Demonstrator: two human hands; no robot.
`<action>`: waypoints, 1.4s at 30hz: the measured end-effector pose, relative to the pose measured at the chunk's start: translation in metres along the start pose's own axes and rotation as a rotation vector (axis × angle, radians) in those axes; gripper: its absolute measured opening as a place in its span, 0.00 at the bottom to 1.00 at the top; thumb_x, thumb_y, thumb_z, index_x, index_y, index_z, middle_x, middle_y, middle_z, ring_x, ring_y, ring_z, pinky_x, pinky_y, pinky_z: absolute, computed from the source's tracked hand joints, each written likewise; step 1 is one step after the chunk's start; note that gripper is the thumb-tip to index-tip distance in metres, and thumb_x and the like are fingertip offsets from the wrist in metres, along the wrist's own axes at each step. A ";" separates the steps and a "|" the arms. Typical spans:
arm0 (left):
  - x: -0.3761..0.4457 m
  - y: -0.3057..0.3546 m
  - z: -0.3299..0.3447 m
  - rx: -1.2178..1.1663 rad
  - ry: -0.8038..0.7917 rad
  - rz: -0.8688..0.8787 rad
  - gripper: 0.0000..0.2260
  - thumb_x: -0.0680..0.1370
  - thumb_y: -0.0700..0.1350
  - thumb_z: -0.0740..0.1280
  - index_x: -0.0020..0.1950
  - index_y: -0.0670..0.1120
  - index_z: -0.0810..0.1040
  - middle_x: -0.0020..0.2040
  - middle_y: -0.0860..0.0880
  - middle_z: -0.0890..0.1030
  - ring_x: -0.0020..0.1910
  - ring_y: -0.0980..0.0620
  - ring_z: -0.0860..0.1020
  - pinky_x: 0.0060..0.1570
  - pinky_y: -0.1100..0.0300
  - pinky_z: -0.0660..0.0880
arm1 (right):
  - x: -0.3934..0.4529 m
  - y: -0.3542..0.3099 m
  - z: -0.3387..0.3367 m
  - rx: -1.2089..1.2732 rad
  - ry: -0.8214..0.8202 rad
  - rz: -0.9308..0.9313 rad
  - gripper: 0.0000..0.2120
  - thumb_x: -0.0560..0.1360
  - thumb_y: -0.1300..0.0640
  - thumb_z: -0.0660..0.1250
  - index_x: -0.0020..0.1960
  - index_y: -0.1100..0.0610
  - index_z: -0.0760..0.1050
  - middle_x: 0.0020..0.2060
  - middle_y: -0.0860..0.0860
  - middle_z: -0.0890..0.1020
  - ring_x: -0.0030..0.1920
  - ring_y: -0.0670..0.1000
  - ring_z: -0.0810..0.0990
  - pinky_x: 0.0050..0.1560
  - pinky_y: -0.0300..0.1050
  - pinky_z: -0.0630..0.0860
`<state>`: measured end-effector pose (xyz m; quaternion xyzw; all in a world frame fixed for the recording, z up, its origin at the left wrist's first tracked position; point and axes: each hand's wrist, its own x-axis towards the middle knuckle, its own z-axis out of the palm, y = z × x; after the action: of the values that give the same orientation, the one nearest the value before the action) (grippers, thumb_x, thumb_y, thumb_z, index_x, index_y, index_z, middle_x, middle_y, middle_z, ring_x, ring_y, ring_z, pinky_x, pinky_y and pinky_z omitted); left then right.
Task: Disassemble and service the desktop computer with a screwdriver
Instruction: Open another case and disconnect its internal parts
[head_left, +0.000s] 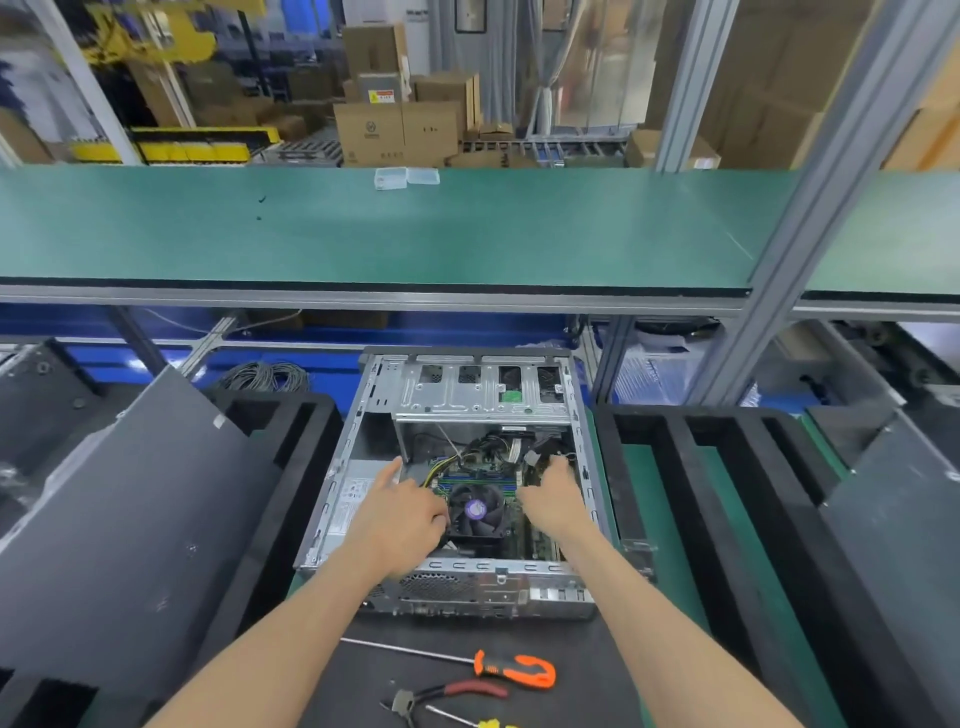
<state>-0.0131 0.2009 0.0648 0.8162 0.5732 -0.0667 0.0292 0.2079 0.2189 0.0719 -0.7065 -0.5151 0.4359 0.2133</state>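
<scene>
a factory bench with a green shelf (415, 234) beyond; the open desktop computer (452, 483) lies centre on the dark mat. left hand (400, 514) rests loosely by the one cooler fan (475, 512); the right hand (553, 493) reaches among cables, its grip hidden. the case looks heavy and rigid, the board fragile: hold by the metal edges. one orange screwdriver (514, 670) and one pliers (447, 696) lie near.

The workbench (644, 670) carries a dark mat at its near middle and green surface showing to the right. On it lies the open desktop computer (457, 467), flanked left and right by black foam racks (691, 467). A dark side panel (130, 499) leans at the left. Near the front edge lie an orange-handled screwdriver (514, 670), red-handled pliers (447, 696) and a second, yellow-handled tool (483, 722), just beside one another.
</scene>
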 end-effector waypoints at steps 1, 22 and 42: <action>0.000 0.000 0.001 -0.003 0.002 0.001 0.20 0.82 0.53 0.50 0.51 0.56 0.82 0.46 0.56 0.83 0.56 0.56 0.76 0.77 0.48 0.39 | 0.002 -0.001 -0.001 0.147 0.015 0.029 0.35 0.81 0.64 0.63 0.81 0.58 0.47 0.79 0.56 0.59 0.71 0.56 0.69 0.58 0.42 0.69; 0.012 0.004 -0.004 -0.131 0.079 0.018 0.15 0.80 0.52 0.59 0.65 0.55 0.77 0.62 0.56 0.78 0.63 0.56 0.73 0.77 0.55 0.53 | 0.016 -0.002 0.006 0.433 0.010 0.139 0.21 0.78 0.71 0.59 0.70 0.62 0.72 0.38 0.55 0.85 0.31 0.48 0.82 0.38 0.36 0.75; 0.091 0.049 -0.032 -0.638 0.049 -0.088 0.06 0.71 0.45 0.68 0.37 0.53 0.73 0.38 0.55 0.77 0.40 0.50 0.76 0.42 0.55 0.75 | 0.011 0.004 0.007 0.119 0.098 0.071 0.14 0.77 0.73 0.56 0.52 0.72 0.80 0.71 0.68 0.69 0.69 0.63 0.72 0.58 0.45 0.73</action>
<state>0.0655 0.2736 0.0822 0.7417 0.6003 0.1346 0.2670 0.2050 0.2260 0.0611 -0.7309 -0.4520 0.4377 0.2643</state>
